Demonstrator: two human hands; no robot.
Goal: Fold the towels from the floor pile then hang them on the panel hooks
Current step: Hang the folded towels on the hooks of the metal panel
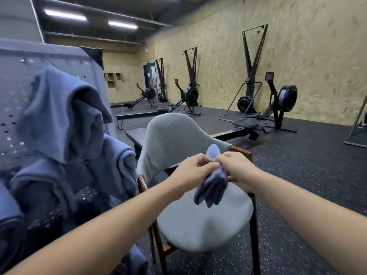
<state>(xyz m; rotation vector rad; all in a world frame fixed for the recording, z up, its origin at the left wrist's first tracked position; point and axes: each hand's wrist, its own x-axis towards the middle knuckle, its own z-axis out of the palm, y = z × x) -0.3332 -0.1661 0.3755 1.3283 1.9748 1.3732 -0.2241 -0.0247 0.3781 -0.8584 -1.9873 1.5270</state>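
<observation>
Head: towel [213, 187] hangs pinched between fingers [206, 165].

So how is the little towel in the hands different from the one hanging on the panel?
The small towel is bunched up, pinched by the left hand and right hand; the hanging towel drapes loose from the panel, untouched. The small towel looks smaller than the hanging towel. Both are blue-grey.

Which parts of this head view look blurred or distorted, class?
Head view: the hung towels and panel at left are blurred; the small towel over the chair is slightly soft; strip lights glare white; far rowing machines stay sharp.
</observation>
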